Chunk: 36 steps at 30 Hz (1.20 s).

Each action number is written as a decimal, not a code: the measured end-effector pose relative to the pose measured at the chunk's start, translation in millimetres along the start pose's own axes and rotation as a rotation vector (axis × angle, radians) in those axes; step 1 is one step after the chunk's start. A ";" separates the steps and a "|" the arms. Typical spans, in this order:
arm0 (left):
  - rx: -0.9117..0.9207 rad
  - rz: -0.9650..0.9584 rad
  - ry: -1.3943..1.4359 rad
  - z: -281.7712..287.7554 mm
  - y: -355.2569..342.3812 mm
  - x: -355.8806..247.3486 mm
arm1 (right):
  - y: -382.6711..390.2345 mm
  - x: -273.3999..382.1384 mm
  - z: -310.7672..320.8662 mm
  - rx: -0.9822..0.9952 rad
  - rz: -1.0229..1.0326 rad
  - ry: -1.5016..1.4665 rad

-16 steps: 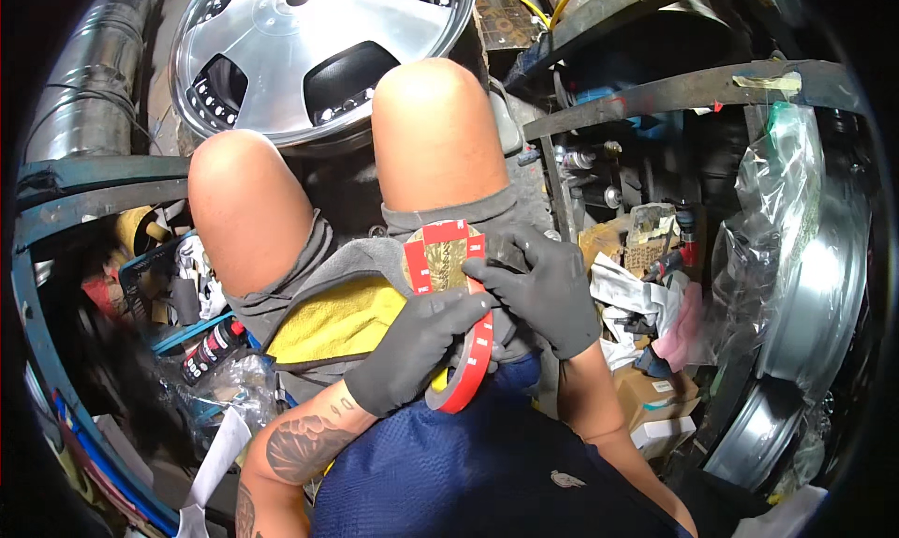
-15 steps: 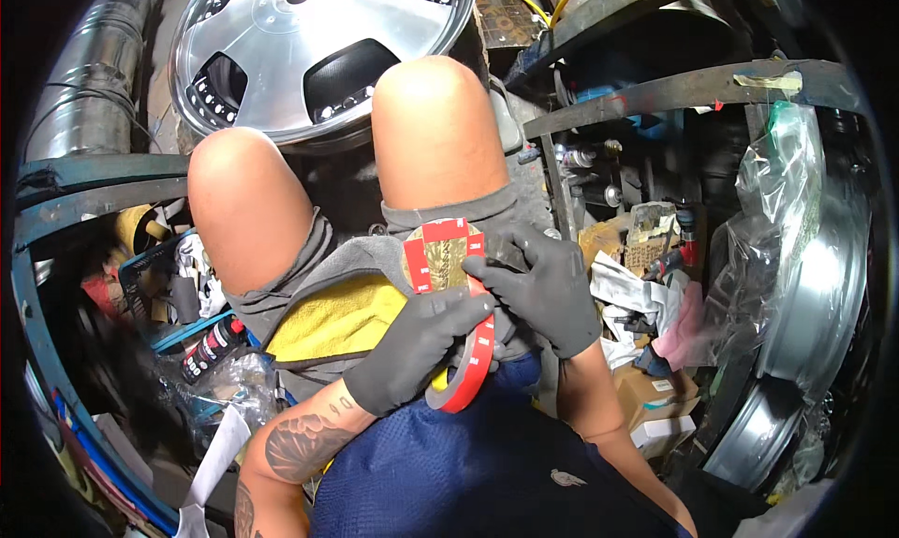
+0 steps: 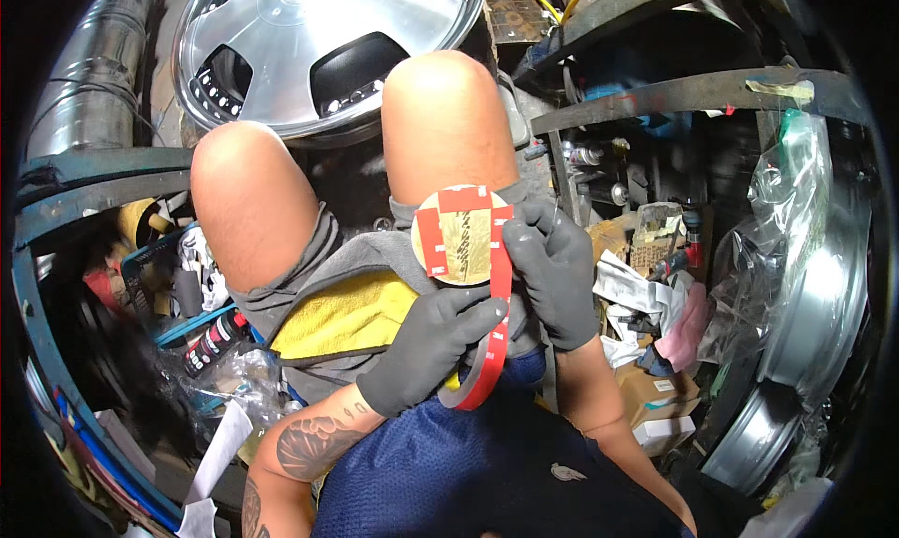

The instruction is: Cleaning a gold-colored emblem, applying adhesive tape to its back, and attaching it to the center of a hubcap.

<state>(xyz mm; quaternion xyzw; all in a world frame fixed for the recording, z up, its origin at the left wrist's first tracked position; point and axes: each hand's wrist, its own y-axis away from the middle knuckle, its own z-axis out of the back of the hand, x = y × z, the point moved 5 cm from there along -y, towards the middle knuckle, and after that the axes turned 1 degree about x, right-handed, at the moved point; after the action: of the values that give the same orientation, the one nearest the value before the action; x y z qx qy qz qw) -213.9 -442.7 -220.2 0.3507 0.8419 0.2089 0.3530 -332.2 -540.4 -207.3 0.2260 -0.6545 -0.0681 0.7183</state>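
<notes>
Tape (image 3: 492, 365) red, white-marked; disc (image 3: 465, 243) gold; gloved fingers (image 3: 473, 324) dark grey

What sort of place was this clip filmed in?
Probably a wheel workshop: a polished alloy wheel fills the top of the view, silvery wheel rims are on the right, and a black bottle lies among clutter on the left.
</notes>
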 end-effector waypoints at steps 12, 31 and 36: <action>-0.089 -0.075 -0.206 10.1 0.7 -13.6 | 0.8 16.4 6.5 0.154 0.013 0.445; -0.239 -0.227 -0.509 29.4 1.1 -42.1 | 1.0 8.2 2.1 0.061 0.063 0.373; -0.242 -0.232 -0.442 34.0 1.5 -36.4 | -9.6 8.6 1.0 0.059 0.126 0.346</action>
<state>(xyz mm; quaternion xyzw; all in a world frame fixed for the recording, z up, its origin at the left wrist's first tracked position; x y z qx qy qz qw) -169.6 -465.1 -225.6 0.2443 0.7479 0.1846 0.5890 -330.1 -552.5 -203.4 0.2139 -0.5357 0.0361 0.8161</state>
